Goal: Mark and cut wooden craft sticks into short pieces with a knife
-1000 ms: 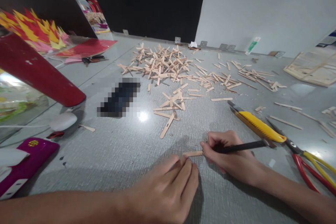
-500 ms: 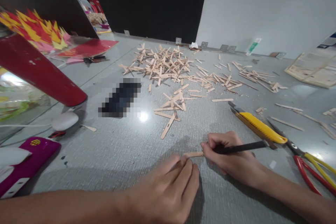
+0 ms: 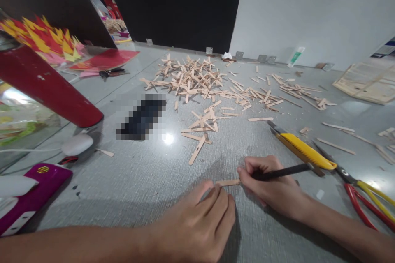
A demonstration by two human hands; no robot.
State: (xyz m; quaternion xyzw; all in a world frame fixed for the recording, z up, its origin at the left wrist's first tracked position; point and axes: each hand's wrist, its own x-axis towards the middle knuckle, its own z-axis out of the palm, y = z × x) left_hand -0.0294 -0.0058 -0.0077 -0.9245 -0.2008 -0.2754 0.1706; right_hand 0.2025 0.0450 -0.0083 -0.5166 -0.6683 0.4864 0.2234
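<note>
A: First item, and how is it kept?
B: Stick (image 3: pixel 228 182), pale wood, one. Laid flat on the tabletop (image 3: pixel 148 201); its left end is held down by the left hand (image 3: pixel 203 222), fingers bunched, apparently so that slipping is prevented.
A: Right hand (image 3: pixel 271 181)?
B: Closed narrowly around a black pen (image 3: pixel 288 171), kept in a writing grip at the stick's right end (whether the tip is touching cannot be told, being hidden by fingers).
A: Poses?
B: Left: back uppermost, forearm laid in from the left. Right: fingers curled, forearm brought in from the lower right.
A: Other stock?
B: Cutter (image 3: pixel 305 148), yellow, and scissors (image 3: pixel 345 176), placed at right, presumably for easy reach. Loose sticks (image 3: pixel 189 74), heaped farther back, seemingly to be out of the way.
</note>
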